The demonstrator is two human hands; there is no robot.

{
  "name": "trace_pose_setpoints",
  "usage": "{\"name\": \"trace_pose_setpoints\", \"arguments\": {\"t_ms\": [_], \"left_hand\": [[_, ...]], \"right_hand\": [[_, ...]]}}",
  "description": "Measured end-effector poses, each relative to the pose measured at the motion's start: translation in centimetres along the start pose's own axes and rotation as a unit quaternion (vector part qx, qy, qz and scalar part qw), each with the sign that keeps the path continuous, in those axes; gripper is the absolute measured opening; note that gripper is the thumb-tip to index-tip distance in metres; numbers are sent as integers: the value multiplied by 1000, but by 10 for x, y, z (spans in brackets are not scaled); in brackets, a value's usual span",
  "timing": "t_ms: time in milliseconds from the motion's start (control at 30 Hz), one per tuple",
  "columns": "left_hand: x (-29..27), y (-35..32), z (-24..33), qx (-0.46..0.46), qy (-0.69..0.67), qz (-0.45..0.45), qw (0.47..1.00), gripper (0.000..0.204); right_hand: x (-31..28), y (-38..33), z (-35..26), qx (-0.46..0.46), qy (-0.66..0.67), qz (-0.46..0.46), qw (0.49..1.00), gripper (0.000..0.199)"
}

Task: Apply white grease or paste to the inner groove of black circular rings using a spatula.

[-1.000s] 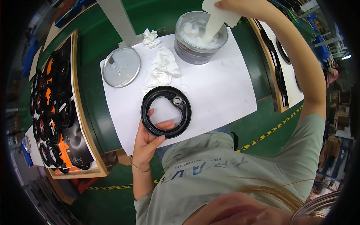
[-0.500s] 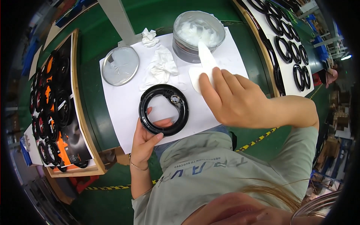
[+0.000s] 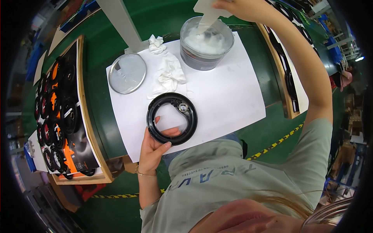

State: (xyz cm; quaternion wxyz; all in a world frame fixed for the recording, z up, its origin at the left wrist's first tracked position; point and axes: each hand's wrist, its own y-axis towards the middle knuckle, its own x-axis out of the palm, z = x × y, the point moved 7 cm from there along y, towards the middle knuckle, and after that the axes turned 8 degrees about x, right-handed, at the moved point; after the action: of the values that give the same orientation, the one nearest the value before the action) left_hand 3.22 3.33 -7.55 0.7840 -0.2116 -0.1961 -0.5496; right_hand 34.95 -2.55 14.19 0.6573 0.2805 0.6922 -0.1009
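Note:
A black plastic ring [image 3: 190, 134] with a small metal part at its upper right is gripped at its lower left edge by my left hand [image 3: 153, 149]. The thumb lies on the rim and the fingers reach underneath into the opening. My right hand [image 3: 243, 8] is raised beyond the tub, pinching a flat white plastic scraper [image 3: 208, 14]. The scraper's narrow end points down into the clear tub [image 3: 201, 62], at the whitish grease [image 3: 206, 42]. Part of the right hand is cut off by the picture's upper edge.
White paper [image 3: 229, 97] covers the green bench. A round clear lid [image 3: 127, 73] and crumpled white tissues [image 3: 170, 73] lie left of the tub. Wooden-edged boards with black rings [image 3: 70, 116] flank both sides. A grey post [image 3: 120, 23] stands behind the lid.
My right hand has moved up and away with the scraper, from the tub's near side to above its far rim. The left hand still holds the ring in nearly the same place.

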Motion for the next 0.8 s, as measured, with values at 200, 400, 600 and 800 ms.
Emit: {"name": "trace_pose_setpoints", "arguments": {"t_ms": [200, 400, 600, 800], "left_hand": [[-1, 1, 1, -4, -14, -3, 1000, 75], [-2, 2, 1, -3, -16, -1, 1000, 75], [0, 3, 2, -1, -12, -10, 1000, 75], [0, -2, 2, 7, -20, -4, 1000, 76]], "right_hand": [[30, 26, -5, -17, -37, -110, 993, 30], [35, 27, 22, 125, 121, -158, 972, 34], [3, 3, 17, 198, 159, -130, 959, 31], [3, -49, -45, -78, -35, 77, 993, 24]]}}
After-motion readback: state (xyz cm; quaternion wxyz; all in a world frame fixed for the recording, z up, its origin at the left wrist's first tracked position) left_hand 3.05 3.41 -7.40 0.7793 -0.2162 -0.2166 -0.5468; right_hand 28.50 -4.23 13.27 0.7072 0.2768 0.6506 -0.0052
